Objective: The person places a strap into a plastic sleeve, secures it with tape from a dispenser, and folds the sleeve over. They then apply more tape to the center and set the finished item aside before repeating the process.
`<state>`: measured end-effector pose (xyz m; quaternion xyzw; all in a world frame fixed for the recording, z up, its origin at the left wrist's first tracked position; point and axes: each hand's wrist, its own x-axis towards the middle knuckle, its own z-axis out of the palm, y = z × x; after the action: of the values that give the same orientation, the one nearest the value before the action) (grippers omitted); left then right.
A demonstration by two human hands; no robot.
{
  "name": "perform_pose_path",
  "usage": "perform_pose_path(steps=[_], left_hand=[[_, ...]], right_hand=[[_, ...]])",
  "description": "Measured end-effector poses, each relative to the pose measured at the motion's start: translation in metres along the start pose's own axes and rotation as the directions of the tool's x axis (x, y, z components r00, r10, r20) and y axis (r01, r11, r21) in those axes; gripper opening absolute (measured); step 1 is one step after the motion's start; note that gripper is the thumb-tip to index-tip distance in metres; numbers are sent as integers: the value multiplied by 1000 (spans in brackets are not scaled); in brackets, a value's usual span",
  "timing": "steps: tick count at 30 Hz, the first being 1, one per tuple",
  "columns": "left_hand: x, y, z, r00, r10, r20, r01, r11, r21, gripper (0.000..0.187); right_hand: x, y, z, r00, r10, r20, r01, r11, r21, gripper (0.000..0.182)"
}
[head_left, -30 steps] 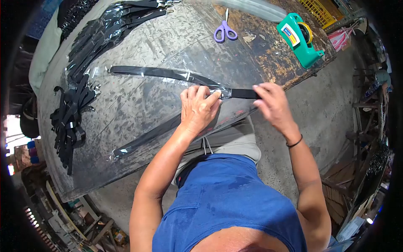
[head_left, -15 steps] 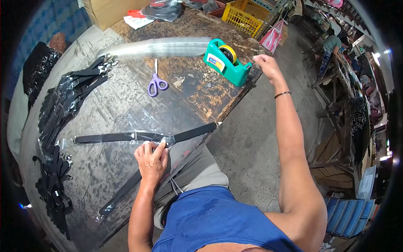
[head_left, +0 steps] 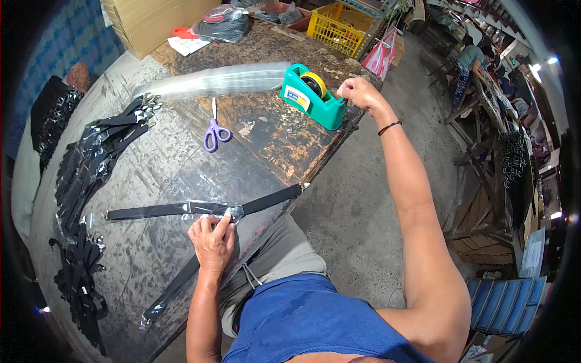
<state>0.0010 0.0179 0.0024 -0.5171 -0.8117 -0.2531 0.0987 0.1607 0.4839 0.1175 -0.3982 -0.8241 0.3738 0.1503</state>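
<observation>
A black strap (head_left: 163, 210) lies across the worn table (head_left: 151, 175), partly inside a clear plastic sleeve, its bare end (head_left: 272, 198) sticking out over the table's edge. My left hand (head_left: 212, 237) presses down on the sleeve's open end, fingers pinching it against the strap. My right hand (head_left: 358, 92) is stretched out to the green tape dispenser (head_left: 310, 97) at the table's far corner, fingers closed at its cutter end; whether tape is between them is too small to tell.
Purple scissors (head_left: 212, 132) lie mid-table. A stack of clear sleeves (head_left: 212, 79) lies behind them. Bagged black straps (head_left: 100, 145) and loose ones (head_left: 78, 278) pile along the left. A second bagged strap (head_left: 175, 289) lies near the edge. A yellow crate (head_left: 339, 27) stands at the back.
My right hand left the strap's end, reached out to the far corner and has now come down onto the tape dispenser. My left hand stayed on the sleeve's end.
</observation>
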Motion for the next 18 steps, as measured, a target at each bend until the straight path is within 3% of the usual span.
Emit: perform_pose_path(steps=[4,6,10,18], left_hand=[[0,1,0,1000,-5,5,5,1000,15,27],[0,1,0,1000,-5,6,5,1000,14,27],[-1,0,1,1000,-6,8,6,1000,17,27],[-1,0,2,1000,-9,-4,9,1000,9,27]], right_hand=[[-7,7,-9,1000,-11,-1,11,997,-74,17],[-10,16,-7,1000,3,25,-6,993,121,16],[-23,21,-5,989,137,48,-143,970,196,13],[-33,38,3,973,230,5,-217,909,357,17]])
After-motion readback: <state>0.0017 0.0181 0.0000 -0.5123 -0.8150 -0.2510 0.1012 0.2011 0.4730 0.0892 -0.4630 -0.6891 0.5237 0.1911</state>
